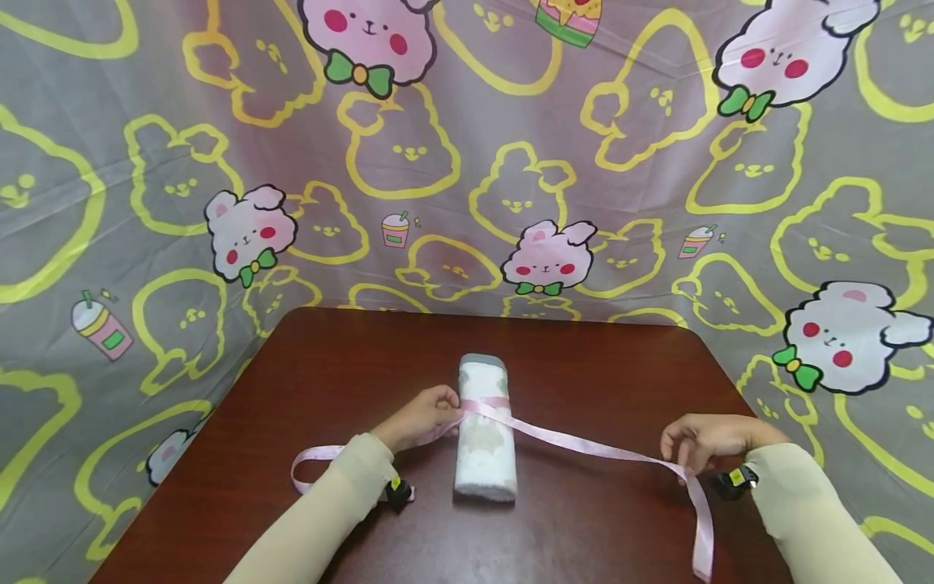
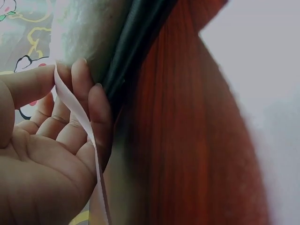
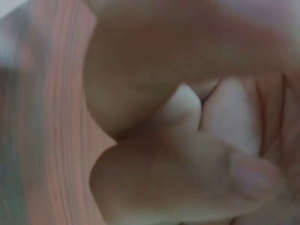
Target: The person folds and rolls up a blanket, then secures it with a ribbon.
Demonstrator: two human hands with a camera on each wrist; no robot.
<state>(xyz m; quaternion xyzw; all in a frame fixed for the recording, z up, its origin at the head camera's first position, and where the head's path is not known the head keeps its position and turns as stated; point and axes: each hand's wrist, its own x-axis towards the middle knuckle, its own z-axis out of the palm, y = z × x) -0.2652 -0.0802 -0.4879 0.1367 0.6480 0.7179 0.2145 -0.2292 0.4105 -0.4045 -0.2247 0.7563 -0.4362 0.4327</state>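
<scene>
Fingers (image 1: 445, 403) of the left hand (image 1: 419, 420) pinch the pink ribbon (image 1: 576, 442) against the rolled towel (image 1: 484, 430); right hand (image 1: 704, 442) fingers pinch its other stretch over the worktop (image 1: 606, 365)

Both arms wear pale beige long sleeves (image 1: 332, 503). A small black device with a yellow mark, apparently a wrist camera (image 1: 735, 480), sits at each cuff.

A rolled towel (image 1: 485, 434) and taut pink ribbon (image 1: 584, 444) bar the middle of the table (image 1: 598, 357); bare wood lies open toward the far edge and both far corners.
</scene>
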